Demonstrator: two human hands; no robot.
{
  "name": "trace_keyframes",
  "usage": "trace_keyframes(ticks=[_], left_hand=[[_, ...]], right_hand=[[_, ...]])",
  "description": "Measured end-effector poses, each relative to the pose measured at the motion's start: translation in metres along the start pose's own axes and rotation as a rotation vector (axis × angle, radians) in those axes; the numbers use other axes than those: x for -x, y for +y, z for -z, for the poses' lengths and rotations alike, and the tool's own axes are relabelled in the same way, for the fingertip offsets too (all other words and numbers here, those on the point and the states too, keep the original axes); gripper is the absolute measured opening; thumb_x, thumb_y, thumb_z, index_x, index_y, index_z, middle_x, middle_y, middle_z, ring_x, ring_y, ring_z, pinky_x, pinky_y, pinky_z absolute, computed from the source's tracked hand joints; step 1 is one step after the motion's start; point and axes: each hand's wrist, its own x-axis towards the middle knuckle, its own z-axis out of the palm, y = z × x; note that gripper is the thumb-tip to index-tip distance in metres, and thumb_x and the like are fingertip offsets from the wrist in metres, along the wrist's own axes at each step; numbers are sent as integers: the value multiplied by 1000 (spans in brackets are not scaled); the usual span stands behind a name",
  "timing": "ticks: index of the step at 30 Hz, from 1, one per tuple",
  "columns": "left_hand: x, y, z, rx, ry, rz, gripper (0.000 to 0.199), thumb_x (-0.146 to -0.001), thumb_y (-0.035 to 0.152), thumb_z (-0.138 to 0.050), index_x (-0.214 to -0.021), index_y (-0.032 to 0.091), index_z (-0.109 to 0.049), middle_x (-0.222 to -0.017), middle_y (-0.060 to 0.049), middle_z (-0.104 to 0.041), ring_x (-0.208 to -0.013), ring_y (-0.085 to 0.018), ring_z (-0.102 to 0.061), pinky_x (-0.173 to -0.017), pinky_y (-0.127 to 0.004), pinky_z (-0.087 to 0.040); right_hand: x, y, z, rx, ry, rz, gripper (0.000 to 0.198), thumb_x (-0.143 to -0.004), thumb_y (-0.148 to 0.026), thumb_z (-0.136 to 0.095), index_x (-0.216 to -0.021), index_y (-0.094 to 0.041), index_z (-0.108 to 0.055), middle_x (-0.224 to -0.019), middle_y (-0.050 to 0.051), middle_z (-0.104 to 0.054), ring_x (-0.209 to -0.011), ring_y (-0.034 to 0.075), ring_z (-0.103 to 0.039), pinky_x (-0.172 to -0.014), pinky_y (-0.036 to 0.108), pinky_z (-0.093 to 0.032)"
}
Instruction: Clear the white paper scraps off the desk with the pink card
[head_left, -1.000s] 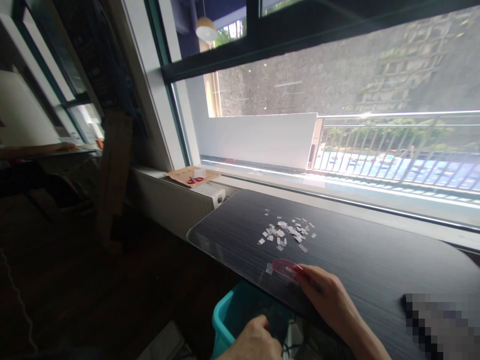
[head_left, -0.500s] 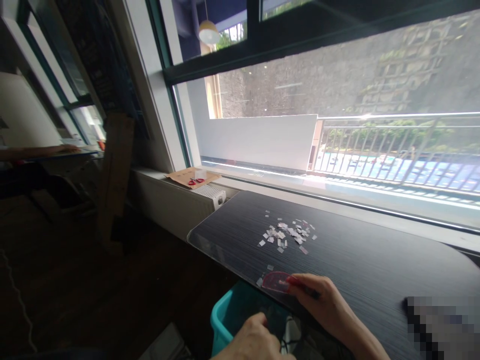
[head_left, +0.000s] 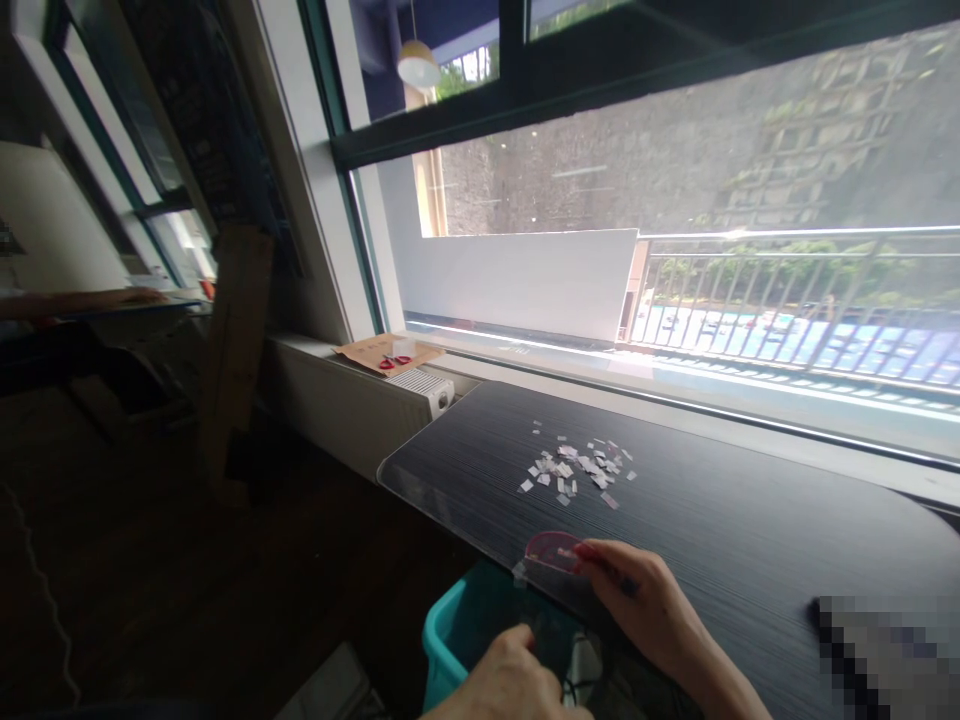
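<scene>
Pinching the right end of the clear pink piece between thumb and fingers, your right hand is by the front edge of the table. The piece's left end is just beside a small clear scrap at that edge, near the teal bin. Your left hand is low over the bin, fingers curled; I cannot tell whether it grips anything. Beyond the pink piece, pale scraps lie loosely heaped on the table. On your right is a dark object, blurred out. Farther off to your left, red-handled scissors lie on brown paper by the radiator. Through the window you see a railing. At far left, another person's arm reaches over a separate surface.
</scene>
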Motion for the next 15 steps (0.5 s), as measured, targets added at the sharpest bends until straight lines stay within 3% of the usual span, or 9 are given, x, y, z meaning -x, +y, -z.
trace_keyframes(ticks=[3,10,15], left_hand=[[0,0,0,19,-15,-5,21,-77,38,-66,-75,21,-53,-58,6,-62,-43,-13,-52,-55,-30,-30],[-4,2,5,-4,-59,-3,18,-76,33,-71,-79,22,-56,-57,5,-63,-41,-14,-52,-52,-30,-28],[-1,1,3,8,-27,20,19,-75,38,-67,-81,24,-57,-52,7,-58,-39,-13,-48,-52,-30,-28]], right_hand=[[0,-3,1,21,24,2,30,-91,-36,-46,-96,-21,-72,-87,5,-73,-75,18,-66,-66,25,-51],[1,-13,4,2,-128,37,28,-91,-34,-48,-86,-22,-73,-75,3,-69,-67,15,-62,-62,23,-47],[0,3,1,-5,142,-36,29,-91,-38,-48,-97,-20,-70,-85,4,-73,-74,16,-65,-66,23,-49]])
